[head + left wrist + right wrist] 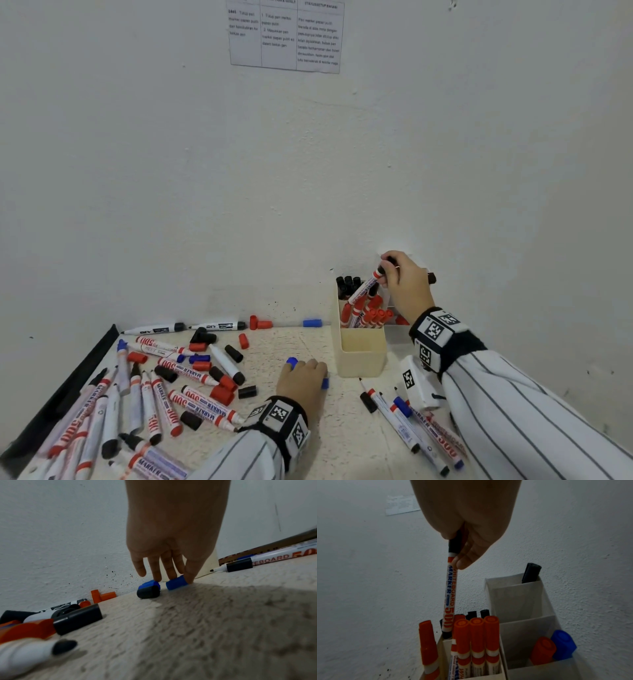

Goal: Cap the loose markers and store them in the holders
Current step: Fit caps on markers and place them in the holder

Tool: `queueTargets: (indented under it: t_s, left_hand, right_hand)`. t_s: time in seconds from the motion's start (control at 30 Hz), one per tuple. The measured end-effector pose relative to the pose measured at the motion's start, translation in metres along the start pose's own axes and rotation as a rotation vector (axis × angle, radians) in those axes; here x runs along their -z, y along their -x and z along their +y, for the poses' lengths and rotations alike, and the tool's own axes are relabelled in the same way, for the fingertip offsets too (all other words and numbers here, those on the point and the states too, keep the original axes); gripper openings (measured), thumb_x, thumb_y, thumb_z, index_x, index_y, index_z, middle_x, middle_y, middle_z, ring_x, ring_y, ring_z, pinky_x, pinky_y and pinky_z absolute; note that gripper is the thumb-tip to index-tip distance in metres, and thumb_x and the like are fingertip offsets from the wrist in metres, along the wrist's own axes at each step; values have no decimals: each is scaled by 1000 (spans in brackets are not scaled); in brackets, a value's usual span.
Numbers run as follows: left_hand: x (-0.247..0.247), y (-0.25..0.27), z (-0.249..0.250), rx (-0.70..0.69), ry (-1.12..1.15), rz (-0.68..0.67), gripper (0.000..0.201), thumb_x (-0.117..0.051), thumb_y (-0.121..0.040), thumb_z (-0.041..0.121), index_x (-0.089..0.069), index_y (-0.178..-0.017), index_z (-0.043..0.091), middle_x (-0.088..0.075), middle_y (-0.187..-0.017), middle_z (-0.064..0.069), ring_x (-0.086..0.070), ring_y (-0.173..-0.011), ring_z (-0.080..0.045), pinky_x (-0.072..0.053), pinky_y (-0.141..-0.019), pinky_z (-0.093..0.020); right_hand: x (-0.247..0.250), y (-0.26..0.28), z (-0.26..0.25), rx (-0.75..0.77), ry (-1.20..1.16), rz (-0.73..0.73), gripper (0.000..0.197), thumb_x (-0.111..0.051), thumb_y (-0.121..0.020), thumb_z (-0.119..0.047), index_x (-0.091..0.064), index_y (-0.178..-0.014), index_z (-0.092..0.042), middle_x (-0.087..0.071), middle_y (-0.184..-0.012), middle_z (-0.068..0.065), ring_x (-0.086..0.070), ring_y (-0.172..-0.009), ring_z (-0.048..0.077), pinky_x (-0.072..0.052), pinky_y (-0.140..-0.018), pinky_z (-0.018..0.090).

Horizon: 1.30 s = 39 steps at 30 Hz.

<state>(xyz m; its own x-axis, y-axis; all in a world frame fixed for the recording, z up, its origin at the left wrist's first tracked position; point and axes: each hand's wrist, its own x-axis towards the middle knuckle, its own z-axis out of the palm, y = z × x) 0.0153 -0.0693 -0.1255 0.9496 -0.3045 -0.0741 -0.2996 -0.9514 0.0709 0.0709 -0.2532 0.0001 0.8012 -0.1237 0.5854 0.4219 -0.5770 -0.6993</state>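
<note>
The right hand (pixel 406 284) pinches the black cap end of a whiteboard marker (pixel 449 595) between thumb and fingers. The marker hangs tilted, its lower black end down among the markers standing in the cream holder (pixel 361 353), which sits at the back of the worktop (pixel 342 428) near the wall. That holder already carries a row of red-capped markers (pixel 476 635) at its front and black-capped markers (pixel 347 284) at its back. Just beside it, on the right, stands a white divided holder (pixel 522 628); one black marker (pixel 530 573) stands in its rear compartment, and a red-capped marker (pixel 542 650) and a blue-capped marker (pixel 563 643) lean in a nearer one.

The left hand (pixel 301 380) rests palm down on the middle of the worktop, its fingers reaching down onto a blue marker (pixel 175 583) that lies flat there; fingertips touch the blue cap and the blue end, but I cannot tell whether they grip it. A loose black cap (pixel 148 592) lies touching that marker.

Toward the left edge of the worktop lies a scatter of uncapped markers (pixel 191 397) and loose red, black and blue caps (pixel 222 394). A few more markers (pixel 411 425) lie near the front right.
</note>
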Motion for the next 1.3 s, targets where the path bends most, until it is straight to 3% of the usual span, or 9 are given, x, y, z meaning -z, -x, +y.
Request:
queueTargets:
  t_s: [0.07,0.27,0.37,0.5,0.7,0.87,1.0,1.1,1.3]
  left_hand:
    - [1,-1,-2,-9,-40,-19,39,-42,-94,19,-42,-133,17,-43,-136,-4,-36,-128,-24,-25,-110,-38]
    - [-3,1,-7,13,-12,5,35,-43,-94,24,-48,-128,16,-44,-132,-5,-36,-126,-24,-28,-106,-37]
    - [-1,7,-10,33,170,79,32,-41,-94,27,-51,-123,19,-49,-126,-1,-42,-118,-21,-32,-104,-35]
    - [7,12,-19,170,502,181,25,-43,-93,33,-55,-113,23,-58,-111,4,-53,-100,-14,-44,-92,-30]
    - [18,20,-41,320,858,202,34,-44,-98,20,-46,-132,14,-61,-110,-3,-52,-84,-6,-38,-65,-9]
    - [20,34,-55,300,985,223,32,-49,-95,15,-49,-126,20,-60,-83,4,-58,-77,-8,-43,-67,-10]
    - [22,43,-60,286,1013,224,22,-53,-93,15,-52,-113,23,-64,-85,-2,-62,-80,-14,-52,-82,-24]
    - [21,46,-60,300,1031,227,18,-56,-92,15,-50,-105,25,-62,-83,1,-62,-79,-13,-53,-83,-27]
    - [15,50,-44,349,1064,203,16,-52,-94,18,-51,-109,20,-63,-85,-3,-60,-70,-14,-53,-66,-23]
  right_hand:
    - [-6,-3,1,-1,21,6,17,-45,-96,-9,-58,-104,-4,-61,-87,8,-63,-75,19,-49,-68,19]
    - [-21,-14,-4,34,11,-12,17,-45,-95,-6,-59,-103,-2,-61,-87,11,-60,-72,16,-49,-68,9]
    - [-25,-20,-8,16,131,-63,18,-43,-95,-6,-59,-102,-4,-59,-87,5,-58,-79,19,-47,-72,22]
    - [-28,-29,-7,-50,194,-59,20,-40,-96,-7,-59,-101,-3,-59,-90,8,-56,-83,21,-43,-74,24]
    - [-43,-27,0,-82,342,-206,24,-48,-93,-8,-60,-114,-5,-56,-111,15,-53,-102,28,-35,-87,26]
    - [-53,-23,4,-49,441,-222,15,-54,-89,-9,-65,-100,-10,-67,-98,11,-59,-94,28,-40,-83,30]
    - [-62,-14,3,-136,611,-510,31,-43,-94,-12,-60,-120,-11,-61,-121,9,-55,-110,25,-40,-96,30]
    - [-57,-8,-3,-155,595,-575,35,-42,-95,-14,-53,-129,-13,-56,-129,9,-51,-117,25,-39,-100,32]
    - [-26,0,-15,-121,374,-399,24,-48,-91,-6,-64,-108,-5,-63,-110,8,-56,-103,21,-38,-86,21]
